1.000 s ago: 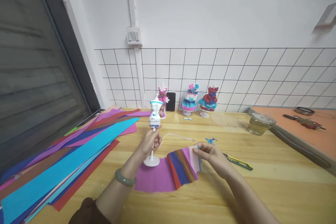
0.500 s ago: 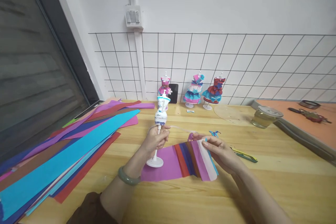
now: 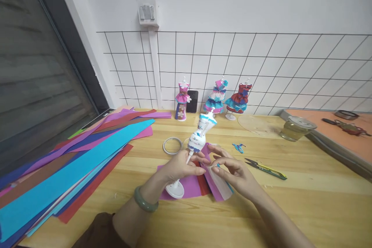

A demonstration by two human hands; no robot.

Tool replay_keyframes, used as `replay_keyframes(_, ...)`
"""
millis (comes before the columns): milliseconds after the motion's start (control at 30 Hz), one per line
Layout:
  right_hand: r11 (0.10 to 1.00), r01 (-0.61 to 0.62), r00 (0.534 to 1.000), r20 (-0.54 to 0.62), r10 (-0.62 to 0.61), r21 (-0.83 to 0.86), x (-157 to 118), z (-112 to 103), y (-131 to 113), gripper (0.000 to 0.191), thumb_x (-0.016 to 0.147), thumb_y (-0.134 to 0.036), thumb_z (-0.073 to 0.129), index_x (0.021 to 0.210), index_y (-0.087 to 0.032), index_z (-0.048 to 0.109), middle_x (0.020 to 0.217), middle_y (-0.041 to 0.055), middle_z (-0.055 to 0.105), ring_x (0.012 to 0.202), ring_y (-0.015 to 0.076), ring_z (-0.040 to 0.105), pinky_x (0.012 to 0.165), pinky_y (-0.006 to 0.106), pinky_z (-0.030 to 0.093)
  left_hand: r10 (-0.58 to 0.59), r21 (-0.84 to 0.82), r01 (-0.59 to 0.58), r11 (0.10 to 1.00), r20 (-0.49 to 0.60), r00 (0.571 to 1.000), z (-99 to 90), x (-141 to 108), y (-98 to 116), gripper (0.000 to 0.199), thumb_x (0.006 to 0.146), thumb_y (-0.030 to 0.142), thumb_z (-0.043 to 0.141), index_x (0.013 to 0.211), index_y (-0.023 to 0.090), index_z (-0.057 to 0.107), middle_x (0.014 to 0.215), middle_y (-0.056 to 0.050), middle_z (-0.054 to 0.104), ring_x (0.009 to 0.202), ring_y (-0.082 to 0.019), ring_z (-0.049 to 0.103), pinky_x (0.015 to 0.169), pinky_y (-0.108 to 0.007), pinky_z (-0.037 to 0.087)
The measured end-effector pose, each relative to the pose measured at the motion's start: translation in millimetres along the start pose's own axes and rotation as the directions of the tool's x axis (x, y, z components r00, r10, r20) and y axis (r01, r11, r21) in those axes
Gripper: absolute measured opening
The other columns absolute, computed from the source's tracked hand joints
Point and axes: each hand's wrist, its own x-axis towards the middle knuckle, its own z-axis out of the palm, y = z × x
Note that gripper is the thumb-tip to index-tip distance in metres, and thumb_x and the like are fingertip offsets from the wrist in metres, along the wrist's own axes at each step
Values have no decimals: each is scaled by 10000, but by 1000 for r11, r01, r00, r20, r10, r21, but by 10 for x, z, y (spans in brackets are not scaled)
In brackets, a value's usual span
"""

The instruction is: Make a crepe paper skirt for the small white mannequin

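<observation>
My left hand (image 3: pixel 181 166) is closed around the thin stem of a small white dress-form mannequin (image 3: pixel 197 141), which leans to the right. Blue paper scraps cling to its torso, and its round base shows below my wrist. Under it lies layered coloured crepe paper (image 3: pixel 219 186), with purple, red and white strips showing. My right hand (image 3: pixel 236 170) pinches the upper edge of the white and blue layers. The fingers of both hands nearly meet over the paper, and the left fingertips partly cover it.
A tape roll (image 3: pixel 164 147) lies behind my left hand. Thread snips (image 3: pixel 269 170) and a blue bow (image 3: pixel 238 148) are at right. Long paper strips (image 3: pixel 87 157) cover the left. Dressed mannequins (image 3: pixel 182 97) and a phone (image 3: pixel 192 101) stand at the wall. A lidded cup (image 3: pixel 296 130) sits far right.
The mannequin has tipped from upright to leaning right, and my left hand has moved right to the paper's upper edge. My right hand has shifted slightly left. The tape roll now shows.
</observation>
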Motion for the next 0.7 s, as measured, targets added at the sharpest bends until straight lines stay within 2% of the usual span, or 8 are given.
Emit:
replay_keyframes(100, 999, -13, 1000, 1, 13, 33, 13, 4, 9, 208, 767, -418, 597, 765, -236, 696, 1314, 58, 462, 1255, 268, 333, 1018, 418, 289, 14, 33, -13, 999, -42, 999, 1, 11, -35, 382, 589, 211, 751, 919, 145, 571, 738, -39, 636, 701, -124, 584, 661, -230, 414)
replay_keyframes(167, 988, -55, 996, -56, 63, 145, 44, -50, 87, 229, 772, -428, 587, 820, -225, 682, 1292, 71, 482, 1214, 263, 395, 997, 407, 326, 8, 29, -6, 1000, -63, 998, -38, 7, -24, 375, 585, 221, 754, 901, 134, 570, 669, -14, 603, 595, -88, 543, 551, -192, 386)
replay_keyframes(233, 944, -119, 970, -168, 177, 309, 96, -149, 245, 292, 781, -456, 561, 912, -212, 652, 1232, 95, 530, 1123, 256, 493, 937, 400, 397, -21, -19, 20, 1000, -66, 998, -110, -10, 16, 388, 581, 223, 755, 903, 143, 555, 669, 8, 575, 463, -30, 431, 404, -153, 266)
replay_keyframes(300, 893, -190, 912, -264, 315, 409, 157, -265, 462, 363, 762, -498, 552, 946, -192, 620, 1120, 118, 593, 991, 250, 581, 826, 382, 474, -41, -107, 34, 994, -61, 997, -205, -30, 67, 426, 565, 215, 763, 918, 162, 531, 667, 38, 533, 395, 6, 315, 344, -144, 135)
replay_keyframes(367, 919, -262, 867, -345, 359, 296, 211, -364, 684, 398, 713, -496, 586, 959, -182, 590, 969, 108, 637, 804, 214, 633, 699, 341, 507, -12, -191, -3, 982, -79, 997, -304, -40, 104, 449, 561, 216, 764, 929, 175, 511, 667, 53, 512, 369, 23, 256, 333, -141, 88)
replay_keyframes(467, 939, -340, 855, -401, 329, 47, 254, -442, 916, 409, 689, -480, 567, 938, -156, 584, 628, 29, 605, 524, 162, 564, 521, 299, 448, 28, -263, -55, 963, -104, 994, -420, -26, 112, 444, 588, 212, 749, 954, 171, 501, 637, 69, 480, 343, 34, 212, 321, -140, 79)
replay_keyframes(533, 934, -354, 856, -419, 303, -48, 256, -461, 981, 357, 668, -433, 585, 891, -156, 611, 528, -10, 545, 471, 145, 497, 485, 277, 380, 42, -283, -74, 956, -117, 992, -466, -7, 95, 426, 609, 202, 734, 962, 173, 496, 618, 82, 454, 322, 41, 184, 312, -138, 75)
replay_keyframes(700, 904, -363, 867, -436, 241, -223, 231, -492, 1009, 308, 613, -244, 554, 898, -175, 648, 492, -51, 426, 470, 123, 408, 476, 250, 304, 57, -311, -104, 945, -157, 986, -513, 20, 60, 387, 626, 200, 720, 945, 172, 501, 587, 98, 402, 313, 41, 177, 296, -125, 85)
